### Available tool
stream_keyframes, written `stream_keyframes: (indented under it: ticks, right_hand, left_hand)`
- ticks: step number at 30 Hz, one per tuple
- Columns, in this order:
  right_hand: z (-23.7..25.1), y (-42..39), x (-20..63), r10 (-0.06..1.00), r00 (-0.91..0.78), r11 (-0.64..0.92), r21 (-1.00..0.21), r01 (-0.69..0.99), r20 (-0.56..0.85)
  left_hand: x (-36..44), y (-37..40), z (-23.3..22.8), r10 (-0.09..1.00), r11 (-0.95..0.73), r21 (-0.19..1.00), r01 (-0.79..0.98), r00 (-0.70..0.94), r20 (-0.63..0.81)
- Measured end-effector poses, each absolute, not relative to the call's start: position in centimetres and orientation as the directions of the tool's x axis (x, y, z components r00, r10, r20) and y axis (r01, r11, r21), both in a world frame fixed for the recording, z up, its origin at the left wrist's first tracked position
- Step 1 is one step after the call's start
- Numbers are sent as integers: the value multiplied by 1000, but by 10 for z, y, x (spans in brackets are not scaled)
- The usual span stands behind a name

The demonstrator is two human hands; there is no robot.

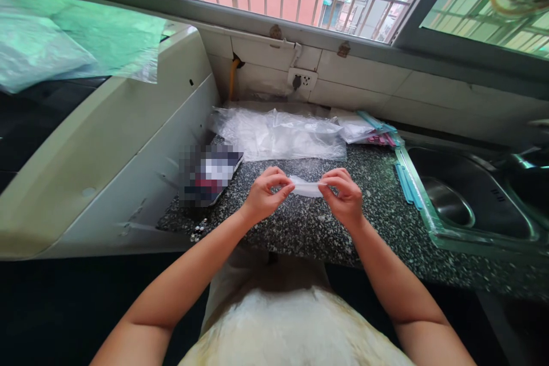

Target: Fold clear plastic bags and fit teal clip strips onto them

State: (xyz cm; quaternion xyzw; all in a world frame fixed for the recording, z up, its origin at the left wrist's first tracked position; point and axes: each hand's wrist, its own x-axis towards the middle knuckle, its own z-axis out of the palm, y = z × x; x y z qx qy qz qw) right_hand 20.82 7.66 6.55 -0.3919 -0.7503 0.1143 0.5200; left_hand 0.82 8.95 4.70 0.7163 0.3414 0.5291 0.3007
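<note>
Between my hands a small clear plastic bag [307,187] is stretched sideways above the speckled counter. The fingertips of my left hand [269,193] pinch its left end. At its right end, the thumb and fingers of my right hand [344,195] are pinched too. Just beyond my hands lie flat clear plastic bags [278,134], spread in a crinkled layer. To the right of them, blue sealing clips [377,120] and pink clips [383,140] rest on more plastic. A few more blue strips [408,185] lie beside the sink edge.
A phone-like object [214,174], partly blurred, lies on the granite counter [300,229] at the left. A pale appliance [141,143] bounds the left side. The steel sink [484,200] is at the right. A wall socket [302,80] with a plug sits below the barred window.
</note>
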Motion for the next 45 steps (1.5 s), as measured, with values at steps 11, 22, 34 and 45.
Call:
stream_keyframes:
  ticks: [11,22,34,45]
  right_hand:
    - [63,87,229,827,97,489,-794,362,553]
    - [70,79,219,853,-56,485,-747,455,519]
    - [68,78,219,853,-18,469,-752,463,521]
    - [67,79,225,845,6,476,-757,447,535]
  left_hand:
    - [37,124,61,888,-402,900,-169,166,428]
    - [34,112,57,878,-416,906,-79,227,422]
    - [32,112,58,889,-390,917,-79,226,397]
    - [31,114,58,906,-373,920,-116,168,389]
